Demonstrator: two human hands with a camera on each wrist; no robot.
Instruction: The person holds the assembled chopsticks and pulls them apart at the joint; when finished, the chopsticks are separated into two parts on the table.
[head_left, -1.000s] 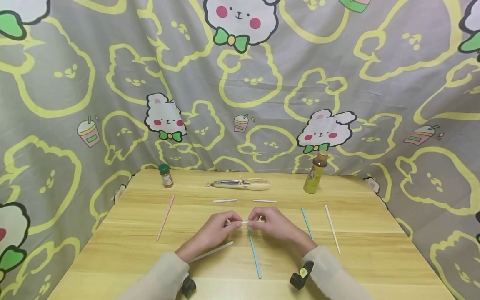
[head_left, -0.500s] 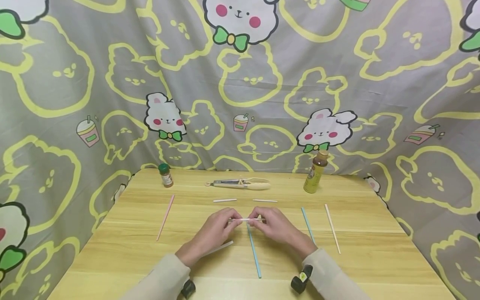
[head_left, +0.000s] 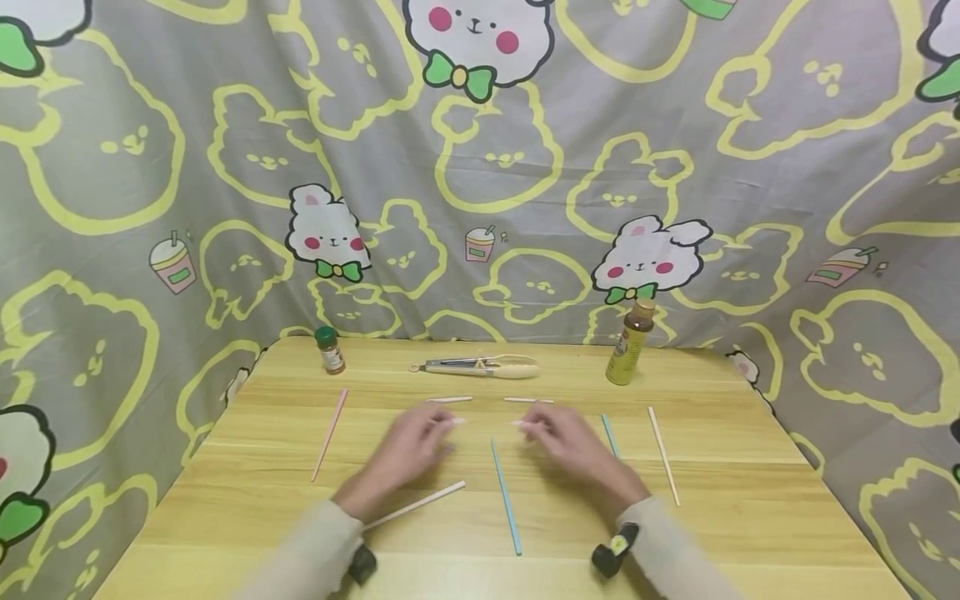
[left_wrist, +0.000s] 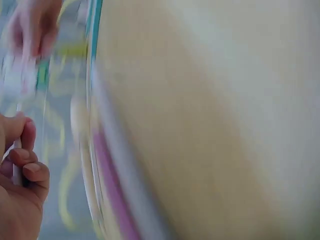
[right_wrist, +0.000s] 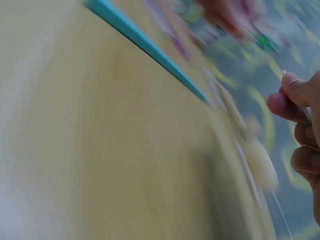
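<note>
My left hand (head_left: 408,446) pinches a short white straw piece (head_left: 458,421), its tip poking out past the fingertips. In the left wrist view that piece (left_wrist: 18,172) runs down behind curled fingers. Across a gap, my right hand (head_left: 567,443) pinches another short white straw piece (head_left: 517,423), mostly hidden; only a small white end (right_wrist: 284,72) shows in the right wrist view. Between and below the hands a blue straw (head_left: 506,500) lies on the table. A white straw (head_left: 420,504) lies by the left wrist. Two short white pieces lie just beyond the hands, left (head_left: 453,399) and right (head_left: 517,399).
A pink straw (head_left: 330,433) lies at left; a second blue straw (head_left: 611,433) and a cream straw (head_left: 663,454) lie at right. Along the back are a green-capped jar (head_left: 330,350), tongs (head_left: 480,367) and a yellow-labelled bottle (head_left: 630,346). A patterned curtain (head_left: 525,325) hangs behind.
Earlier both hands met at the middle, holding one white straw stretched between them. Now they have moved apart and slightly back, each with a separate piece.
</note>
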